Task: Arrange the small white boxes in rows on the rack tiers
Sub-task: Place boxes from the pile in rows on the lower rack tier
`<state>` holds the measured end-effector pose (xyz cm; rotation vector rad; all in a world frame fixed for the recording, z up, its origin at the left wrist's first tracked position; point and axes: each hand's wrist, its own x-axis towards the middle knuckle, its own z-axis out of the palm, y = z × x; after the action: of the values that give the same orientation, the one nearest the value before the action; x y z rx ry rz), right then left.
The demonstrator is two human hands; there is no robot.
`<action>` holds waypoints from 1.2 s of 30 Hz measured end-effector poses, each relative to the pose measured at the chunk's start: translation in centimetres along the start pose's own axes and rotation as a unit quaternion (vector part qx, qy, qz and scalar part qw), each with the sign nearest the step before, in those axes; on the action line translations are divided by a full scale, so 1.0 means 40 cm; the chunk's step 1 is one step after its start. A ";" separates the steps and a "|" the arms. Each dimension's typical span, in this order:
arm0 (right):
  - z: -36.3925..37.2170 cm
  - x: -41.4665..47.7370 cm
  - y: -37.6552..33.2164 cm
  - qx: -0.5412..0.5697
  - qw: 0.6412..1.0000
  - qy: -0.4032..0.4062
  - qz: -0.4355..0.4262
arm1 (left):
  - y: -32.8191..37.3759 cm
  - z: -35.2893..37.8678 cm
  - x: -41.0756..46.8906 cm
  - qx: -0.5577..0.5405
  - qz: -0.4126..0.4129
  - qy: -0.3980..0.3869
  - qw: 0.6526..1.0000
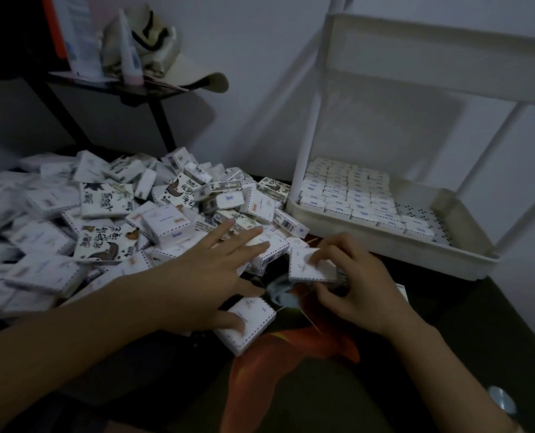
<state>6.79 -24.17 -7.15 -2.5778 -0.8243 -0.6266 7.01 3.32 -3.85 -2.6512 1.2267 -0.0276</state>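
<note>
**A:** Dozens of small white boxes are lying in a pile [103,214] across the left side of the dark surface. Which step is going on?

**B:** Picking up, I'd say. The right hand [363,282] is pinching one held box [309,267] between thumb and fingertips, just off the pile's near right edge.

**A:** And the left hand [216,267]?

**B:** It's reaching over the pile with its fingers straight and spread. One digit is resting on a loose box [250,323], and it isn't gripping anything.

**A:** How is the rack [309,120] looking?

**B:** Packed rows [347,189] are filling the lower tier [384,245] from its back left corner forward. Perforated floor is showing towards the right edge. I cannot tell what the upper tier [431,51] is holding.

**A:** What is the next move calling for?

**B:** Probably lifting the held box over the tier's front wall, turning it to match its neighbours, and seating it flush at the open end of a row.
</note>
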 end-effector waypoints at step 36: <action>-0.243 -0.032 0.342 -0.110 0.900 0.318 0.277 | 0.075 -0.068 0.329 -0.386 0.034 0.100 0.916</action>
<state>11.33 -39.68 -2.44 -2.3590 0.2005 -1.3078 13.01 -9.01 -2.81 -3.3251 1.6666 0.2567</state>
